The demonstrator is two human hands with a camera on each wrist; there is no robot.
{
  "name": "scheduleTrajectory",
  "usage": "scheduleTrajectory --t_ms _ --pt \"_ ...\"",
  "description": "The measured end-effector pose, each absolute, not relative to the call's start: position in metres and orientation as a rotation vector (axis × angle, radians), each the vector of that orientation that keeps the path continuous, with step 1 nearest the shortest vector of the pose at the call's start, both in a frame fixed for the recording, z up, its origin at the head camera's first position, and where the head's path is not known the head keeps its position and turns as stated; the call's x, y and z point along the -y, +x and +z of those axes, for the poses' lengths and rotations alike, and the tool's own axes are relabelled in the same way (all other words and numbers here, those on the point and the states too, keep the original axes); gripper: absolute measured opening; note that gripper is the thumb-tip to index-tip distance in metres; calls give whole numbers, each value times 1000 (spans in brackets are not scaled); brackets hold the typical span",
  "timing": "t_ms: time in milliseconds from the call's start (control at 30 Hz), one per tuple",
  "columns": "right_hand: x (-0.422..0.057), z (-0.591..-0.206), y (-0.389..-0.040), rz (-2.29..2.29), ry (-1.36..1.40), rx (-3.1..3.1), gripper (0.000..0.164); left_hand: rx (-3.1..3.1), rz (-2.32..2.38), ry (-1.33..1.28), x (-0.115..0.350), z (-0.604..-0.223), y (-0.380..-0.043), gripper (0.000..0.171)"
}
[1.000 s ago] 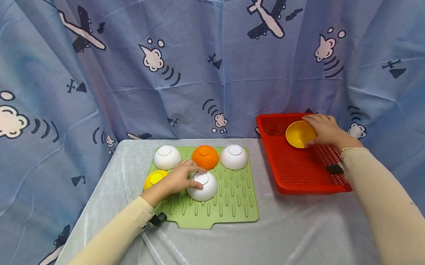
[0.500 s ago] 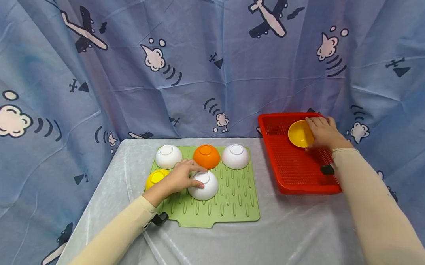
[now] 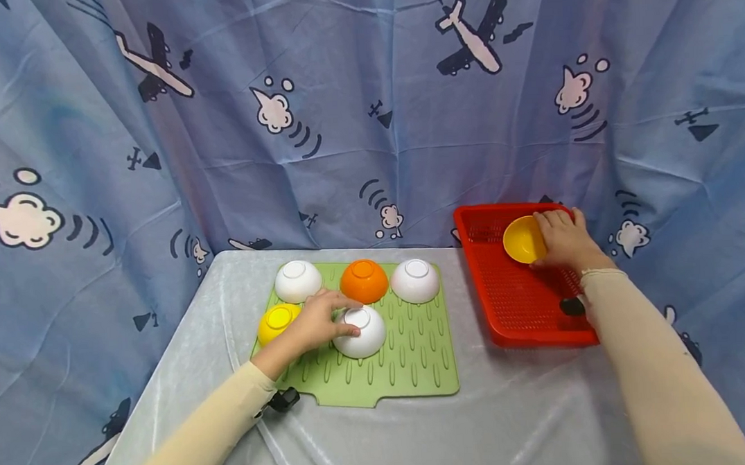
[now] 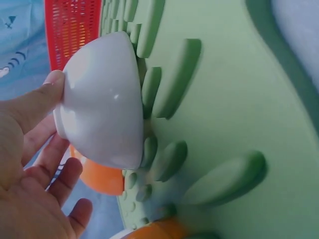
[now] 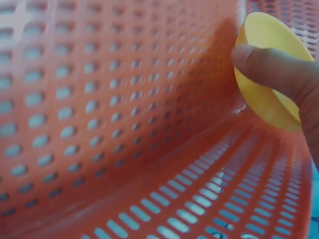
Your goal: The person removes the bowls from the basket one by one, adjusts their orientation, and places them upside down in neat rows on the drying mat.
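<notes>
My left hand [image 3: 320, 319] pinches the foot of an upside-down white bowl [image 3: 367, 337], thumb on the near side and fingers beyond. In the left wrist view this white bowl [image 4: 104, 104] has its rim down at the green ridged mat [image 3: 409, 349]. Inside the red basket [image 3: 495, 328], towards its back right, my right hand [image 3: 566, 241] grips a yellow bowl [image 3: 523, 240] by the rim. The right wrist view shows the thumb on the edge of the tilted yellow bowl [image 5: 269, 107]; the other fingers are mostly hidden there.
Upside down on the mat also sit a white bowl [image 3: 298, 283], an orange bowl [image 3: 363, 283], a pinkish-white bowl [image 3: 415, 282] and a yellow bowl [image 3: 276, 323], partly behind the left hand. A patterned blue curtain [image 3: 343, 123] hangs behind the grey-covered table [image 3: 450, 437].
My right hand and forearm have shifted slightly left, with the yellow bowl a little further left within the basket. The left hand stays at the white bowl. The head view has shifted slightly.
</notes>
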State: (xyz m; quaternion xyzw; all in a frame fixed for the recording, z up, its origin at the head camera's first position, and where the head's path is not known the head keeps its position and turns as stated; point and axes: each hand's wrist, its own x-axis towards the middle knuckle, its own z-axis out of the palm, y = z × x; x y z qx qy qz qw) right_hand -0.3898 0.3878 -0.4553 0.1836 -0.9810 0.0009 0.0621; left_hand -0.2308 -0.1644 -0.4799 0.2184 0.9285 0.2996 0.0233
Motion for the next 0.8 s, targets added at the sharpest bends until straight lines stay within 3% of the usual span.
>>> scheduleTrajectory --t_ms 333,800 --pt "-360 -416 -358 311 399 2889 119 -2829 901 710 166 -475 -230 50" --pt "-287 -388 -266 657 386 2718 114 -2891 955 644 164 -482 -223 52"
